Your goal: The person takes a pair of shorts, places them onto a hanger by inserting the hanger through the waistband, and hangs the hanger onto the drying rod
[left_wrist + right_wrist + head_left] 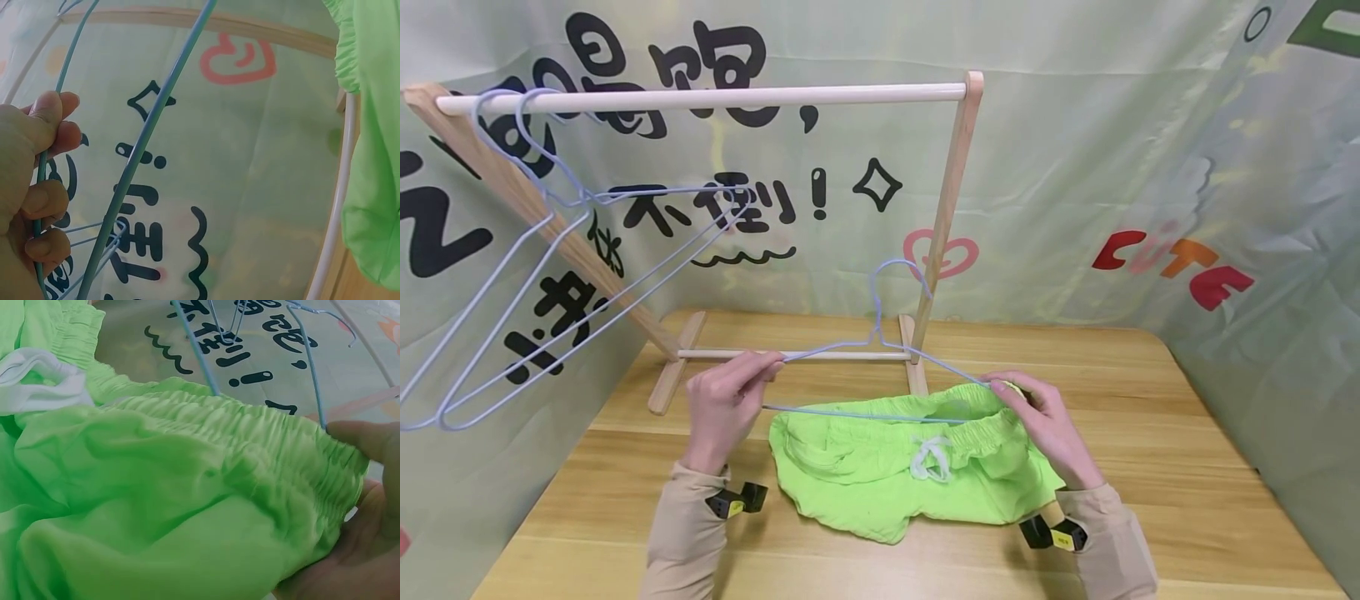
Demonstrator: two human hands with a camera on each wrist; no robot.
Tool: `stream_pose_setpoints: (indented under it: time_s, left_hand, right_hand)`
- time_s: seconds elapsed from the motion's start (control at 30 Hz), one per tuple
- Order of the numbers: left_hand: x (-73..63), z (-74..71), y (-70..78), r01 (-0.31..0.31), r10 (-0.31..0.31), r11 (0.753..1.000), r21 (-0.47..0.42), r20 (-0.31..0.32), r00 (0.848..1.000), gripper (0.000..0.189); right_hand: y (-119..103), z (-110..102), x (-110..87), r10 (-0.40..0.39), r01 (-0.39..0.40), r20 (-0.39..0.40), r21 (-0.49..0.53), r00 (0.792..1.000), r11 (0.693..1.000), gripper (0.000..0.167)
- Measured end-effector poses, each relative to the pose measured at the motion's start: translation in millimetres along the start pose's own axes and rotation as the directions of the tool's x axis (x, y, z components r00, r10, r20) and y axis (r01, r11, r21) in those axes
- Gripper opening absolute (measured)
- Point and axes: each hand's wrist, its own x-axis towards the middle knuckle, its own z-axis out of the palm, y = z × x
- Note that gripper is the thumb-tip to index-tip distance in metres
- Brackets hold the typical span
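Observation:
My left hand (730,404) grips the left end of a light blue wire hanger (878,321), its fingers curled round the wire in the left wrist view. Bright green shorts (850,483) with an elastic waistband and a white drawstring bow (930,458) lie below, on the table. My right hand (1045,421) pinches the right side of the waistband, thumb near the hanger's sloping arm. The hanger's right end goes inside the waist opening, so its tip is hidden by green cloth. Its left end is outside the shorts.
A wooden rack with a white top rail (715,97) stands behind on the left. Two more blue hangers (550,233) hang at the rail's left end. The wooden table (1195,467) meets a printed cloth backdrop (1075,167).

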Motion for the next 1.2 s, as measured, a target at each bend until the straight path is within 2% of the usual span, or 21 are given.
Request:
stream_pose_setpoints:
  time_s: [0.13, 0.4, 0.7, 0.93, 1.2]
  left_hand:
    - [-0.2, 2.7, 1.2, -0.024, 0.024, 1.000, 0.004, 0.012, 1.000, 0.010]
    - [-0.7, 5.8, 3.6, -0.025, 0.025, 1.000, 0.003, 0.015, 1.000, 0.009]
    - [-0.4, 12.2, 8.5, -0.069, 0.070, 0.998, -0.009, 0.046, 0.997, 0.020]
    - [-3.6, 22.5, 14.1, -0.074, 0.071, 0.997, 0.024, 0.085, 0.994, 0.014]
    - [-5.4, 32.4, 22.2, -0.061, 0.059, 0.997, 0.044, 0.041, 0.997, 0.007]
  right_hand:
    - [-0.1, -0.2, 0.0, -0.007, 0.007, -0.003, 0.019, 1.000, 1.000, 0.028]
    - [-1.9, -0.5, -0.3, -0.004, 0.004, -0.053, 0.001, 0.999, 1.000, 0.028]
    - [2.6, -3.0, 0.3, -0.055, 0.054, -0.008, -0.038, 0.998, 0.998, 0.026]
    - [3.6, -1.0, 0.3, -0.053, 0.052, -0.012, -0.068, 0.998, 0.996, 0.025]
    - [2.0, 1.4, 0.5, -0.063, 0.062, -0.035, -0.035, 0.997, 0.997, 0.025]
